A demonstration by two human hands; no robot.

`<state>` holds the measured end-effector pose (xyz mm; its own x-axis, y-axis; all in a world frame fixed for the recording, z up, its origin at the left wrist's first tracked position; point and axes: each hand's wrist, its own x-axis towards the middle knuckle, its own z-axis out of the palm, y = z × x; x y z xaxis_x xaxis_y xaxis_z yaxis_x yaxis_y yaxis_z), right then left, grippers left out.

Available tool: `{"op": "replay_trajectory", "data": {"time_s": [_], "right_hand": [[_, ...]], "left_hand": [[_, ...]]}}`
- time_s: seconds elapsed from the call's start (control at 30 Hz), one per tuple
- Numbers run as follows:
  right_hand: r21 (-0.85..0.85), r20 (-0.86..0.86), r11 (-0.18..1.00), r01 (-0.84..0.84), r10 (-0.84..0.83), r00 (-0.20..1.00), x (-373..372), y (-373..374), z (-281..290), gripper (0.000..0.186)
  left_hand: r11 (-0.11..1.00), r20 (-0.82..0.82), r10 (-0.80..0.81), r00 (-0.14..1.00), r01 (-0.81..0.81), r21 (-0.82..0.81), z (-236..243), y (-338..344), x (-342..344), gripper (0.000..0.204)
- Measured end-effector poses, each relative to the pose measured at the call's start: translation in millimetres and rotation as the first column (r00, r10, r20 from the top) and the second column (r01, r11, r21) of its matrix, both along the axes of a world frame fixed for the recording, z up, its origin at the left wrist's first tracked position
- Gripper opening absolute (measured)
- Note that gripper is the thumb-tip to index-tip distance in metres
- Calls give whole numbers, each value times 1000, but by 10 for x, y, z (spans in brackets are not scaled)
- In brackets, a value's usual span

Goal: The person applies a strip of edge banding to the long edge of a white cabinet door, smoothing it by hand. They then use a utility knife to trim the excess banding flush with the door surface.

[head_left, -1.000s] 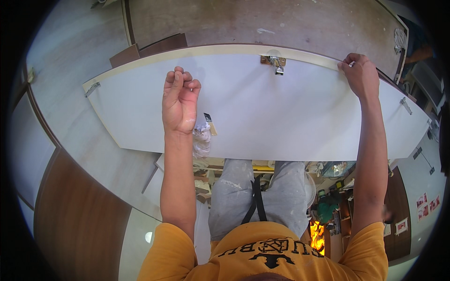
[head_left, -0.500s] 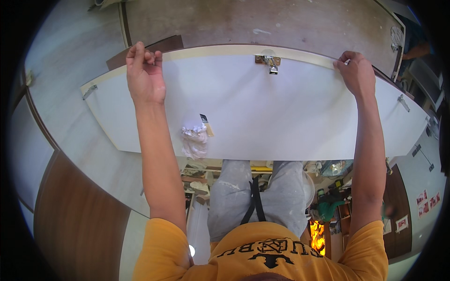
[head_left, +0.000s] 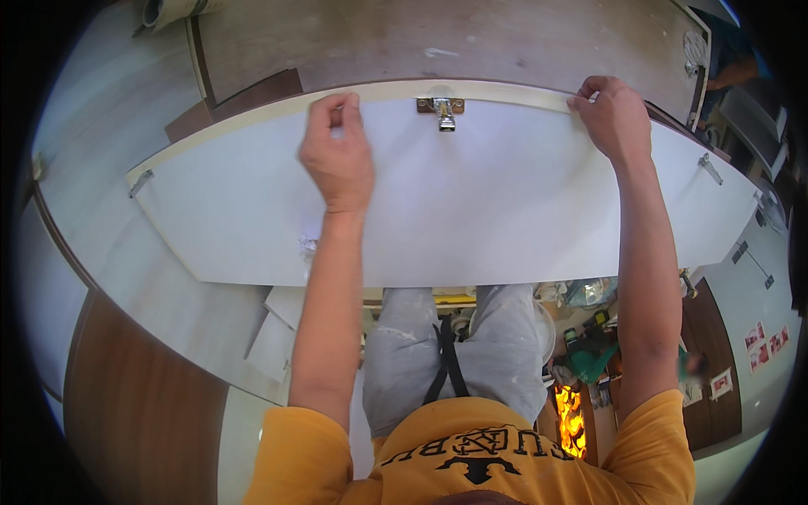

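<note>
A long white panel (head_left: 488,202), looking like a cabinet door, lies across my thighs. Along its far edge runs a cream strip (head_left: 505,93) that looks like tape. My right hand (head_left: 617,124) is closed at that edge, thumb and fingers pinched where the strip ends. Over the far edge, left of the metal hinge (head_left: 443,111), my left hand (head_left: 338,160) is curled with thumb and fingertips close together; anything small between them does not show. A crumpled white wad (head_left: 308,245) peeks out beside my left forearm, which covers most of it.
More metal hinges sit at the panel's left end (head_left: 140,183) and right end (head_left: 710,170). Beyond it lies a brownish board (head_left: 471,42) with a dark wooden strip (head_left: 257,94). Another person's arm (head_left: 734,74) shows at far right. Tools and a green item (head_left: 593,362) lie below.
My left hand has moved right along the far edge and its fingers have curled in. The left forearm now covers the blade tool and most of the wad. The view has shifted slightly.
</note>
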<state>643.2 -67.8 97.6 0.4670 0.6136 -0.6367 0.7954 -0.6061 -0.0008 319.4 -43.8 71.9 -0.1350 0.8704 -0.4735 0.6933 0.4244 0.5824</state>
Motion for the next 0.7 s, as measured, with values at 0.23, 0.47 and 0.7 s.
{"op": "replay_trajectory", "data": {"time_s": [0.23,0.47,0.7], "right_hand": [[-21,-41,1000,-21,20,999,-3,39,73,24],[299,-15,936,-188,202,979,176,-238,-91,20],[173,-155,977,-121,149,977,233,-62,68,23]], "left_hand": [[822,-269,-349,898,431,372,-682,-806,306,82],[824,-471,-306,827,478,303,-716,-789,508,86],[823,-513,-281,811,479,306,-750,-803,509,87]]}}
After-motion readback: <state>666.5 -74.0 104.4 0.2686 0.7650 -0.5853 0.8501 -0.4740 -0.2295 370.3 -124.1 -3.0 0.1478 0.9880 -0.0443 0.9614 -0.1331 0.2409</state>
